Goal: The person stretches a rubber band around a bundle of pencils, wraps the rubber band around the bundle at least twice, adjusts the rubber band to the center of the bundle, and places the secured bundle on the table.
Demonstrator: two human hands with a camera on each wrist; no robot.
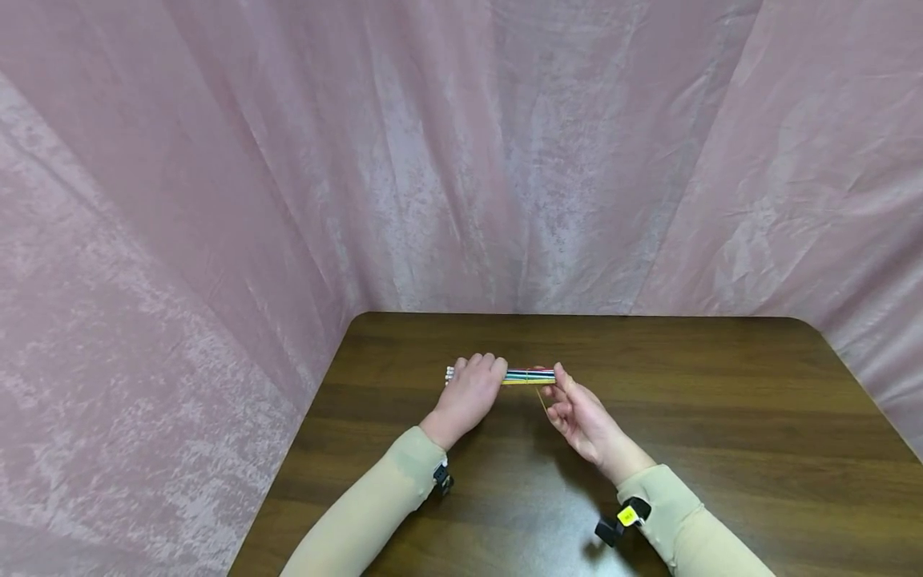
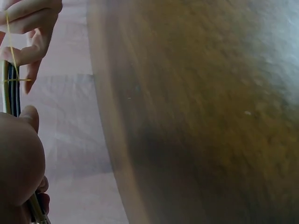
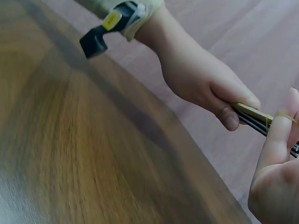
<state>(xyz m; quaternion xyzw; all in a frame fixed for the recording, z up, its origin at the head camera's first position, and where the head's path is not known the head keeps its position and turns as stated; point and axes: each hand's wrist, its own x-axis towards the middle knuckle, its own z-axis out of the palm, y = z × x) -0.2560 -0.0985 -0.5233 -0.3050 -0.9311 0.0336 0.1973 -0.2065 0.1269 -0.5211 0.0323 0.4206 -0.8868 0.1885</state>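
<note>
A thin bundle of pencils [image 1: 517,377] in several colours, with whitish ends at the left, is held level above the table. My left hand [image 1: 472,394] grips it from above, near its left end. At the other end is my right hand [image 1: 586,421], thumb against the pencils, fingers partly curled. A yellow rubber band [image 2: 13,51] goes round the bundle between the hands. One stretch of it runs from the pencils to the right hand's fingers, and in the right wrist view the band [image 3: 286,116] crosses a finger. The right palm hides part of the bundle there.
A brown wooden table [image 1: 721,401] with rounded far corners lies beneath the hands. Pink curtains [image 1: 447,160] hang behind it and along the left. Each wrist wears a small black camera, such as the right wrist's camera [image 1: 611,529].
</note>
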